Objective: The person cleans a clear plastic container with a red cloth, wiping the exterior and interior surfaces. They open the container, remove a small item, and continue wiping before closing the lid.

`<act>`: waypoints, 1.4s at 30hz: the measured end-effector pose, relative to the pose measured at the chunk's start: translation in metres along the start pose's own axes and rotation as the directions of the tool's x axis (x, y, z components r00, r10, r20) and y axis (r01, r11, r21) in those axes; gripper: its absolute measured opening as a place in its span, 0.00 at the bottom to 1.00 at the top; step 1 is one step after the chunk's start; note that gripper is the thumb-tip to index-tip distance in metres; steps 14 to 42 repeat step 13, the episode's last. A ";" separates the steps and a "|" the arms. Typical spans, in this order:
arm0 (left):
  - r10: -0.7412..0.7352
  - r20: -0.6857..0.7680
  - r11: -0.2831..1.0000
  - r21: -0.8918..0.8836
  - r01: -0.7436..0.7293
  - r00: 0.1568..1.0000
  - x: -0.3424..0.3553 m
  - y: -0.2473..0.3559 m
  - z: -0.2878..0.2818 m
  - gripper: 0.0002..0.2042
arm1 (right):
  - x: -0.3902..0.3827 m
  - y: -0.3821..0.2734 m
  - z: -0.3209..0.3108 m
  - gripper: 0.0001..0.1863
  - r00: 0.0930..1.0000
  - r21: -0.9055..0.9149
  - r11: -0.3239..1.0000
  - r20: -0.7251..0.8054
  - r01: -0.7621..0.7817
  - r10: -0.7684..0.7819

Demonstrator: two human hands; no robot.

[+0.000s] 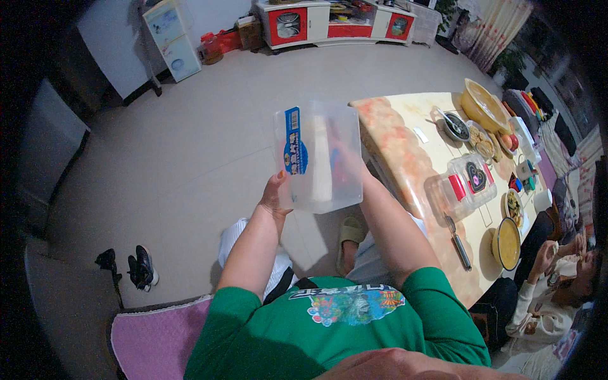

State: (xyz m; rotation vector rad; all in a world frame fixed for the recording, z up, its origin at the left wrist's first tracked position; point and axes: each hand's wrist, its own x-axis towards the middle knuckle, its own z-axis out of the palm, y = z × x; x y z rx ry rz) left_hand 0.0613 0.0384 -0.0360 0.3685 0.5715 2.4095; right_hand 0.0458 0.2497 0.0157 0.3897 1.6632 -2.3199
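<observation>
A tall, translucent plastic container point(345, 130) with a blue label hangs in front of me, to the left of the table's corner. Its left side is gripped low down by my left hand point(276, 195), the thumb lying along the wall near the label. My right hand point(352, 163) holds it from the right; its fingers are behind the cloudy plastic and show only as a blur. A pale upright strip shows through the wall, along with faint red and blue patches; I cannot tell what these are.
At right the table point(386, 130) holds a yellow basin point(484, 106), bowls of food, a clear lidded box point(465, 187) with red clips, and a dark-handled utensil point(458, 244). A person point(551, 297) sits beyond it. Shoes point(143, 267) and a pink-covered seat point(158, 342) are at lower left.
</observation>
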 end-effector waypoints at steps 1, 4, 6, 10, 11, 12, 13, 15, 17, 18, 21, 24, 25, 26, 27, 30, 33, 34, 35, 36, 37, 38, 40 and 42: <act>0.003 -0.009 1.000 -0.010 -0.003 1.000 0.001 -0.004 -0.001 0.36 | 0.005 0.005 -0.004 0.17 0.998 -0.076 0.997 -0.045 0.031 -0.034; 0.005 0.003 0.999 0.043 -0.005 1.000 0.002 -0.003 -0.002 0.37 | 0.012 0.007 -0.015 0.17 0.957 -0.330 0.934 -0.198 0.138 -0.212; 0.046 0.015 0.997 0.064 -0.047 0.999 0.004 -0.001 -0.001 0.37 | 0.004 -0.006 -0.023 0.17 0.867 -0.392 0.883 -0.309 0.259 -0.391; 0.193 -0.006 0.981 0.017 -0.193 0.981 0.011 0.008 0.033 0.38 | -0.071 -0.076 -0.033 0.18 0.515 -0.274 0.655 -0.437 0.705 -0.737; 0.233 -0.010 0.972 0.001 -0.233 0.972 0.015 0.012 0.040 0.39 | -0.099 -0.101 -0.033 0.18 0.448 -0.233 0.572 -0.421 0.787 -0.789; 0.235 -0.010 0.972 0.031 -0.235 0.972 0.014 0.018 0.037 0.40 | -0.128 -0.118 -0.035 0.24 0.362 -0.297 0.461 -0.331 0.836 -0.871; 0.229 0.008 0.972 0.046 -0.229 0.973 0.020 0.022 0.036 0.41 | -0.161 -0.136 -0.039 0.24 0.117 -0.284 0.154 -0.143 0.946 -0.983; 0.229 0.008 0.972 0.046 -0.229 0.973 0.020 0.022 0.036 0.41 | -0.161 -0.136 -0.039 0.24 0.117 -0.284 0.154 -0.143 0.946 -0.983; 0.229 0.008 0.972 0.046 -0.229 0.973 0.020 0.022 0.036 0.41 | -0.161 -0.136 -0.039 0.24 0.117 -0.284 0.154 -0.143 0.946 -0.983; 0.229 0.008 0.972 0.046 -0.229 0.973 0.020 0.022 0.036 0.41 | -0.161 -0.136 -0.039 0.24 0.117 -0.284 0.154 -0.143 0.946 -0.983; 0.229 0.008 0.972 0.046 -0.229 0.973 0.020 0.022 0.036 0.41 | -0.161 -0.136 -0.039 0.24 0.117 -0.284 0.154 -0.143 0.946 -0.983; 0.229 0.008 0.972 0.046 -0.229 0.973 0.020 0.022 0.036 0.41 | -0.161 -0.136 -0.039 0.24 0.117 -0.284 0.154 -0.143 0.946 -0.983; 0.229 0.008 0.972 0.046 -0.229 0.973 0.020 0.022 0.036 0.41 | -0.161 -0.136 -0.039 0.24 0.117 -0.284 0.154 -0.143 0.946 -0.983; 0.229 0.008 0.972 0.046 -0.229 0.973 0.020 0.022 0.036 0.41 | -0.161 -0.136 -0.039 0.24 0.117 -0.284 0.154 -0.143 0.946 -0.983; 0.229 0.008 0.972 0.046 -0.229 0.973 0.020 0.022 0.036 0.41 | -0.161 -0.136 -0.039 0.24 0.117 -0.284 0.154 -0.143 0.946 -0.983; 0.229 0.008 0.972 0.046 -0.229 0.973 0.020 0.022 0.036 0.41 | -0.161 -0.136 -0.039 0.24 0.117 -0.284 0.154 -0.143 0.946 -0.983; 0.229 0.008 0.972 0.046 -0.229 0.973 0.020 0.022 0.036 0.41 | -0.161 -0.136 -0.039 0.24 0.117 -0.284 0.154 -0.143 0.946 -0.983; 0.229 0.008 0.972 0.046 -0.229 0.973 0.020 0.022 0.036 0.41 | -0.161 -0.136 -0.039 0.24 0.117 -0.284 0.154 -0.143 0.946 -0.983; 0.229 0.008 0.972 0.046 -0.229 0.973 0.020 0.022 0.036 0.41 | -0.161 -0.136 -0.039 0.24 0.117 -0.284 0.154 -0.143 0.946 -0.983; 0.229 0.008 0.972 0.046 -0.229 0.973 0.020 0.022 0.036 0.41 | -0.161 -0.136 -0.039 0.24 0.117 -0.284 0.154 -0.143 0.946 -0.983; 0.229 0.008 0.972 0.046 -0.229 0.973 0.020 0.022 0.036 0.41 | -0.161 -0.136 -0.039 0.24 0.117 -0.284 0.154 -0.143 0.946 -0.983; 0.229 0.008 0.972 0.046 -0.229 0.973 0.020 0.022 0.036 0.41 | -0.161 -0.136 -0.039 0.24 0.117 -0.284 0.154 -0.143 0.946 -0.983; 0.229 0.008 0.972 0.046 -0.229 0.973 0.020 0.022 0.036 0.41 | -0.161 -0.136 -0.039 0.24 0.117 -0.284 0.154 -0.143 0.946 -0.983; 0.229 0.008 0.972 0.046 -0.229 0.973 0.020 0.022 0.036 0.41 | -0.161 -0.136 -0.039 0.24 0.117 -0.284 0.154 -0.143 0.946 -0.983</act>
